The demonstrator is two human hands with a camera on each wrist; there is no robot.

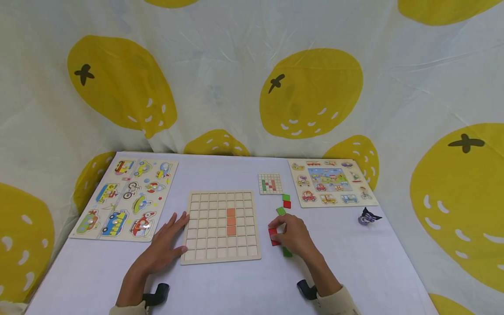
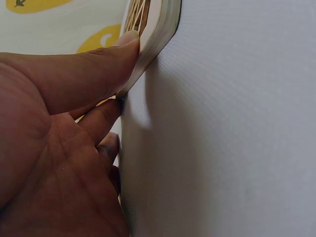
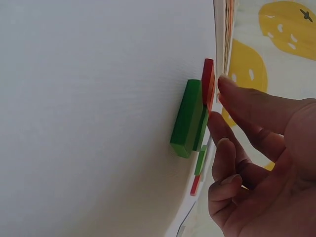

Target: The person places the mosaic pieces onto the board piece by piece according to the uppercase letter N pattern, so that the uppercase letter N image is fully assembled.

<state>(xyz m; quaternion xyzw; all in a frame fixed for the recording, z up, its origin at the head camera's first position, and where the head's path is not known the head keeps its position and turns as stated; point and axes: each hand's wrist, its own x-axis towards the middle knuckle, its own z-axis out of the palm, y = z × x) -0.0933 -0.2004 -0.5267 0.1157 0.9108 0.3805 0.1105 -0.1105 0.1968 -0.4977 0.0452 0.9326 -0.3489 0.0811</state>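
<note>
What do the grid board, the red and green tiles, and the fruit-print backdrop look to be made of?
Grid board: likely wood or plywood, matte, judging by its pale tan colour and seemingly layered edge in the left wrist view. Red tiles and green tiles: painted wood or plastic; their smooth, even colour leaves it open. Backdrop: probably thin fabric, given its creases.

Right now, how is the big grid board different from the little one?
The big board is larger than the little board. The big board holds three orange squares; the little board shows green and red. The left hand touches the big board, not the little board. Both have grids.
</note>
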